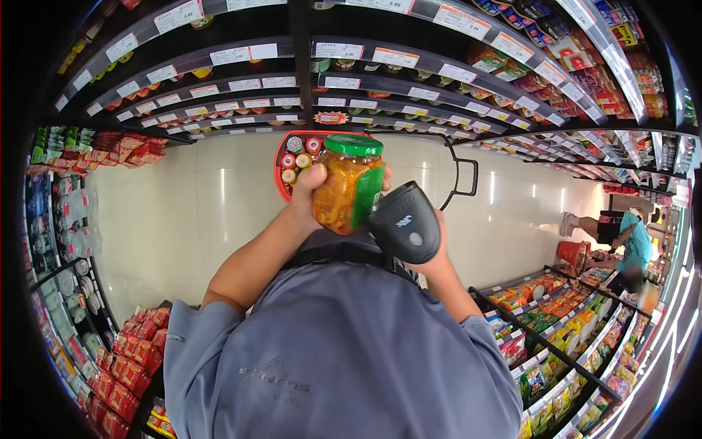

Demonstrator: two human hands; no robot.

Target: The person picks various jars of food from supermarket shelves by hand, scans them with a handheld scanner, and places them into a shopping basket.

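A glass jar with a green lid and orange-yellow contents stands upright in front of my chest. My left hand is wrapped round its left side. On the right, my right hand grips a black handheld scanner, whose head is close to the jar's green label. Most of my right hand is hidden behind the scanner, and some fingertips show at the jar's right edge. Behind the jar, a red basket on the floor holds several cans or jars.
Shelves with price tags run across the front. A black handle extends right of the basket. Red packets are at left, and snack bins at lower right. A person in a teal top is at far right.
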